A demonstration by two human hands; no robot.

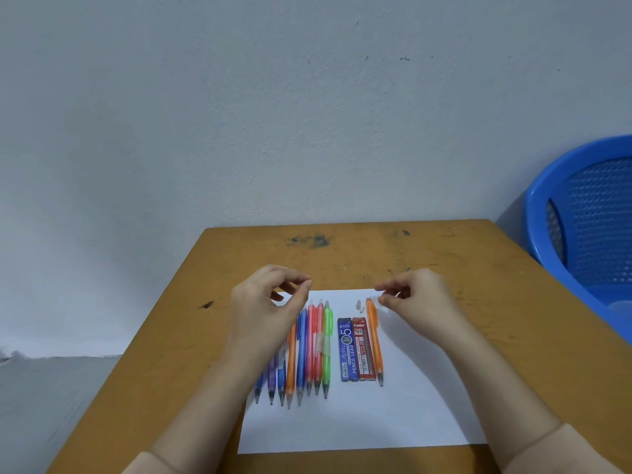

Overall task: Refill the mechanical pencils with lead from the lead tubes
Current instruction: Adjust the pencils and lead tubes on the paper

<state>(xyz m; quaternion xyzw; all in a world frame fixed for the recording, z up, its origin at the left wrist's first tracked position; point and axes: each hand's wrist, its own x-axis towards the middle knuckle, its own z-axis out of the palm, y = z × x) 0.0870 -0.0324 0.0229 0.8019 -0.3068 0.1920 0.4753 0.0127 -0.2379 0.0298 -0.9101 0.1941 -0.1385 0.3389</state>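
The left hand [270, 302] hovers with thumb and forefinger pinched tip to tip; whether anything tiny sits between them I cannot tell. The right hand [413, 299] curls its fingers just beside the top of a lone orange pencil [374, 340], its grip equally unclear. Between the hands lie a row of pencils [309, 350], two small pale caps [359, 305], a blue lead tube [347, 350] and a red lead tube [363, 350], all on a sheet of paper [376, 422] on the bench [478, 302]. A blue basket [588, 217] stands at the right.
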